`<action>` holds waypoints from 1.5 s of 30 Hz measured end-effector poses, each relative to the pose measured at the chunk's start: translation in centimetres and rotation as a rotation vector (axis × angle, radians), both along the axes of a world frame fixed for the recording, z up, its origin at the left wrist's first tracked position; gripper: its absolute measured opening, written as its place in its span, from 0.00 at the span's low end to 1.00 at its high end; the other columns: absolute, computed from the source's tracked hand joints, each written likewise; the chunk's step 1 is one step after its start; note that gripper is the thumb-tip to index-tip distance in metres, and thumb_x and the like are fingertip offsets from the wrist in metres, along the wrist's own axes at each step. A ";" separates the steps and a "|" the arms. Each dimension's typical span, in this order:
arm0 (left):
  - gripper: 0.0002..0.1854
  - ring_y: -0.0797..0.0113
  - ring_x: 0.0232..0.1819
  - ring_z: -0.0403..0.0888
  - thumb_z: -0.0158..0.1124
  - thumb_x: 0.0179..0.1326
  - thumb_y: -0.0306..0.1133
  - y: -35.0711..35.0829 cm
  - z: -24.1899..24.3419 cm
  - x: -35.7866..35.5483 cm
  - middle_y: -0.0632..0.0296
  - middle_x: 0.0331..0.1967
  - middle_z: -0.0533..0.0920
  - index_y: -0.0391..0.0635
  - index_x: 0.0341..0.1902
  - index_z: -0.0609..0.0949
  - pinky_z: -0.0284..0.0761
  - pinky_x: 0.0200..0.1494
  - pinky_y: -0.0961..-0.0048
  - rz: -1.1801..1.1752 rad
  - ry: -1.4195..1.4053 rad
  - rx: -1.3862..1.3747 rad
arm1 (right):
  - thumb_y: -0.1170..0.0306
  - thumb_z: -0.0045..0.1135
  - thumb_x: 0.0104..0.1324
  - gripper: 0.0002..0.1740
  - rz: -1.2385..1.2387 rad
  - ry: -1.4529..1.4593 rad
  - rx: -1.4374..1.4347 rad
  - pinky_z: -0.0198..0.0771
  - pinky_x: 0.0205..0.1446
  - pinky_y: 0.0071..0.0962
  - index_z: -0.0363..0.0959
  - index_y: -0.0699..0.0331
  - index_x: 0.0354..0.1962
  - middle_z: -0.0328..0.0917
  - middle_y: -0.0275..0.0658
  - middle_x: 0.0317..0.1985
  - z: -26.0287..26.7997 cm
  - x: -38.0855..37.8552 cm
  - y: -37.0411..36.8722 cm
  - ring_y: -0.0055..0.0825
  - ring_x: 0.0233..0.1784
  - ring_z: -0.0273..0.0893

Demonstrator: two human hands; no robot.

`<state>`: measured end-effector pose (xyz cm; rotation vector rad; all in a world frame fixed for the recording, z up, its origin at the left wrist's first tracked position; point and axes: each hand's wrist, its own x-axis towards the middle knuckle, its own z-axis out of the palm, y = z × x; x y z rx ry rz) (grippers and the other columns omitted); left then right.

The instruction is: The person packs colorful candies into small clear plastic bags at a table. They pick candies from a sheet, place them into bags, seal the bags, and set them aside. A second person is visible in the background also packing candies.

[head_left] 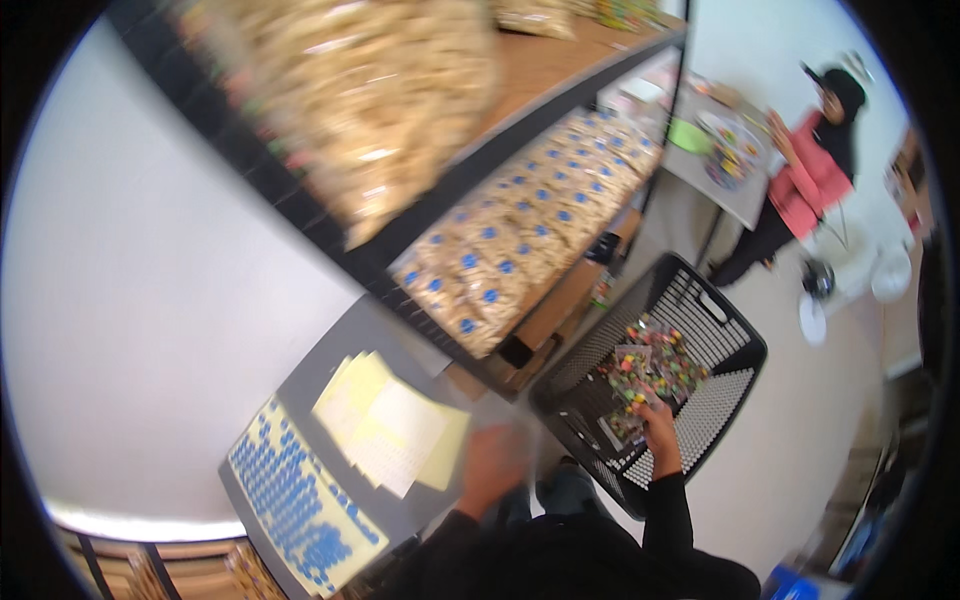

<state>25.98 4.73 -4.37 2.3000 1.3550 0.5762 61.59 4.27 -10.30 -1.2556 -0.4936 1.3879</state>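
My right hand [660, 436] reaches into a black plastic basket [739, 397], its fingers closed on a small clear bag [651, 399] of colourful pieces, probably sweets. More such clear bags [660, 360] lie heaped at the bottom of the basket. Motion blurs my left hand [493, 466], which is between the basket and a grey table [300, 367]; whether it holds anything is not clear. Nearest to it are overlapping yellow and white paper sheets [397, 420] bearing writing. Farther left on that table lies a pale sheet of round blue stickers [300, 495].
A black-framed shelf unit [420, 217] holds bagged snacks [525, 225] with blue round labels, and larger bags [360, 97] above. Beyond the basket, a person [814, 161] in a pink top stands at a table [720, 187] with a green bowl [688, 137].
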 end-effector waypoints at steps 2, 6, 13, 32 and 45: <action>0.19 0.49 0.63 0.68 0.68 0.52 0.36 -0.2 -0.8 -1.0 0.52 0.56 0.76 0.44 0.48 0.81 0.62 0.66 0.51 0.029 -0.093 0.045 | 0.76 0.62 0.56 0.33 0.135 0.044 0.049 0.72 0.54 0.28 0.68 0.69 0.61 0.75 0.40 0.53 4.3 -2.7 0.8 0.28 0.54 0.74; 0.16 0.47 0.62 0.69 0.66 0.53 0.31 -1.5 0.0 -4.6 0.50 0.55 0.76 0.41 0.46 0.81 0.63 0.66 0.50 0.081 -0.296 0.115 | 0.78 0.62 0.54 0.32 0.441 0.074 0.146 0.71 0.54 0.26 0.68 0.71 0.60 0.76 0.39 0.52 11.2 -10.0 1.8 0.27 0.53 0.74; 0.13 0.47 0.57 0.74 0.60 0.55 0.22 -4.6 6.0 -16.5 0.52 0.49 0.79 0.44 0.45 0.81 0.68 0.61 0.55 0.649 -0.349 0.370 | 0.76 0.62 0.59 0.33 0.788 0.159 0.161 0.69 0.52 0.23 0.65 0.70 0.63 0.77 0.38 0.50 15.0 -29.0 5.7 0.22 0.50 0.74; 0.12 0.52 0.53 0.75 0.58 0.58 0.18 -17.2 4.6 -33.5 0.52 0.48 0.79 0.41 0.46 0.81 0.69 0.57 0.62 1.065 -0.419 0.413 | 0.67 0.64 0.63 0.33 0.904 -0.279 0.345 0.67 0.60 0.26 0.64 0.68 0.63 0.77 0.40 0.51 10.8 -57.9 10.6 0.25 0.55 0.75; 0.15 0.49 0.58 0.71 0.60 0.55 0.18 -11.5 3.0 -34.6 0.53 0.52 0.77 0.43 0.46 0.81 0.65 0.61 0.58 0.776 -0.348 0.286 | 0.70 0.60 0.65 0.14 0.576 -0.617 0.316 0.70 0.43 0.23 0.77 0.66 0.47 0.80 0.34 0.40 7.8 -41.8 10.7 0.21 0.38 0.74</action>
